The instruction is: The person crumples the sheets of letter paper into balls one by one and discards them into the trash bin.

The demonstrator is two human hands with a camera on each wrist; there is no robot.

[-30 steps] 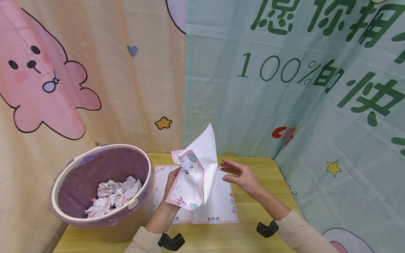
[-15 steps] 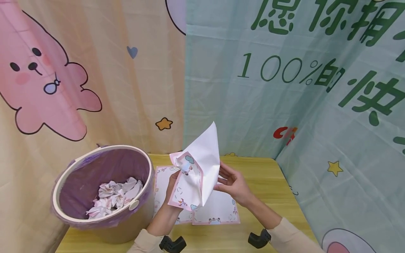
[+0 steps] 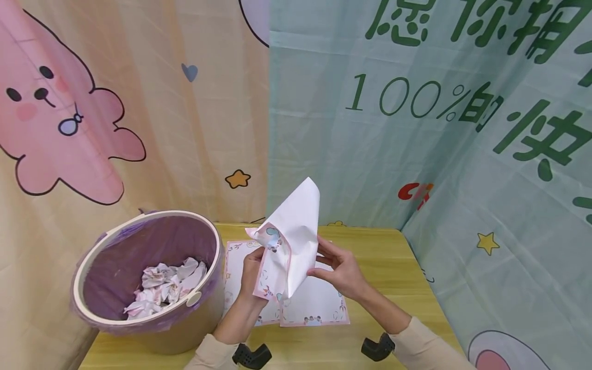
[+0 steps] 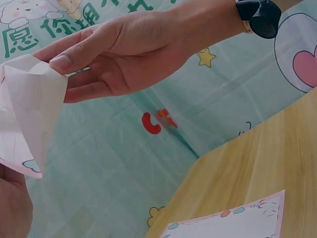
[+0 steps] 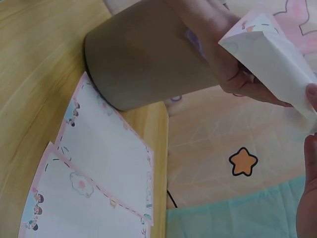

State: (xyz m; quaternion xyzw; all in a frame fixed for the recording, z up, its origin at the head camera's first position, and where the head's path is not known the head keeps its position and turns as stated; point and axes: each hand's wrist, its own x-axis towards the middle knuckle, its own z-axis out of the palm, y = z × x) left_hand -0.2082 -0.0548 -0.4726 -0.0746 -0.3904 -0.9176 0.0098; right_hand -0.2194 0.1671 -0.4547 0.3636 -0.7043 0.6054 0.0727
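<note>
My left hand (image 3: pixel 252 270) grips the bent paper (image 3: pixel 300 221) above the two flat sheets (image 3: pixel 319 304) and my right hand (image 3: pixel 341 271) pinches its edge, so I think pressing inward slowly and evenly is better, to avoid tearing.

2 hands (image 3: pixel 344 272); 1 held sheet (image 3: pixel 300 226) + 2 flat sheets (image 3: pixel 319 306) = 3 uncrumpled; 1 lined bin (image 3: pixel 196 329) w/ several crumpled papers (image 3: pixel 168 285), exact no. unclear; 1 wood tbl (image 3: pixel 381 257); 2 blk wrist devices (image 3: pixel 378 348); 1 blue heart (image 3: pixel 189 72).
</note>
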